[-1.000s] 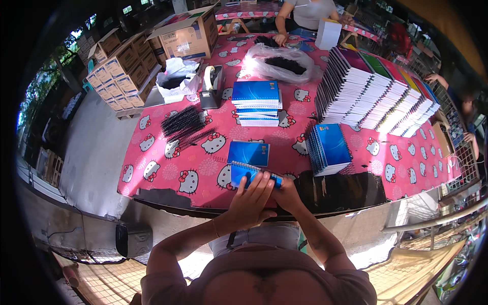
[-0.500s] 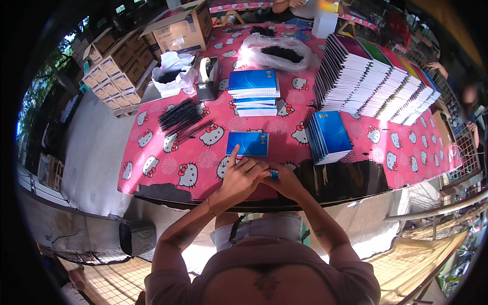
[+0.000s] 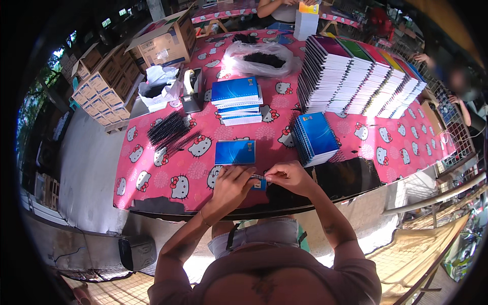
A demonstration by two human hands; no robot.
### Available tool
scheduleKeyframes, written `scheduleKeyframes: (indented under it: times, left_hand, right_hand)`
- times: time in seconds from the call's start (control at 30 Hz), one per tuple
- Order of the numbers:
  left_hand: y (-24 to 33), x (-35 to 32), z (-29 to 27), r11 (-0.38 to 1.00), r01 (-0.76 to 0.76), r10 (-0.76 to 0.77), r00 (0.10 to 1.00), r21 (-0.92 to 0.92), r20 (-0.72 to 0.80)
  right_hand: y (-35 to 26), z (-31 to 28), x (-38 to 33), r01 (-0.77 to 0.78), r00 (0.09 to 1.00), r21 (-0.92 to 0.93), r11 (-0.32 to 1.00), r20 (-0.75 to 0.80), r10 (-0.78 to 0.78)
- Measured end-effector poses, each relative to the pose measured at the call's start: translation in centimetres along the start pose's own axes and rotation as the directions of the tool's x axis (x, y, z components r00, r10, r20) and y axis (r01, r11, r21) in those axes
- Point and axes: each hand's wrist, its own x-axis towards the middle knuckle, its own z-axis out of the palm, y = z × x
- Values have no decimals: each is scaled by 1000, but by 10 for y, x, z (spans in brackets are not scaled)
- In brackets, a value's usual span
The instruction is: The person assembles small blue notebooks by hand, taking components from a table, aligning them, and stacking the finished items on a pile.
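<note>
At the table's near edge, my left hand (image 3: 233, 185) is closed over a small blue-covered notebook (image 3: 260, 184), mostly hidden under its fingers. A dark binding coil (image 3: 257, 176) runs along that notebook's upper edge. My right hand (image 3: 288, 177) pinches at the right end of this coil with thumb and forefinger. Just beyond my hands another blue notebook (image 3: 235, 152) lies flat. Farther off stands a stack of blue-covered notebooks (image 3: 236, 96). To the right is a pile of coil-bound blue notebooks (image 3: 316, 137). Loose black coils (image 3: 169, 129) lie to the left.
A tape dispenser (image 3: 192, 96) stands beside a white bag (image 3: 158, 89). Behind are a clear plastic bag (image 3: 236, 58) of black coils and an open carton (image 3: 168, 46). Tall rows of spiral notebooks (image 3: 325, 76) fill the right. Other people are at the far side and right.
My left forefinger has drawn back from the flat blue notebook and my hands have moved apart. The small notebook and its coil now show between them. The whole view has shifted slightly.
</note>
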Motion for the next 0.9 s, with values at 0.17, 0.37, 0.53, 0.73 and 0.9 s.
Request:
scheduleKeyframes:
  times: [0.17,0.37,0.53,0.73,0.9]
  left_hand:
    - [-4,2,-4,999,-47,48,998,-27,39]
    - [8,13,-5,994,-70,84,982,-89,168]
    - [27,77,-25,979,-186,194,975,-86,109]
    - [25,161,55,836,-441,404,897,-326,-178]
    - [3,144,104,786,-387,422,906,-482,-40]
  right_hand:
    - [3,5,-2,20,1000,44,999,-1,-20]
    - [5,25,-8,61,956,-349,935,-249,-155]
    - [-44,-1,-23,84,736,-326,942,-617,-279]
    - [6,-106,-61,-114,762,-330,937,-635,-131]
    - [17,-106,-54,-136,858,-143,980,-512,44]
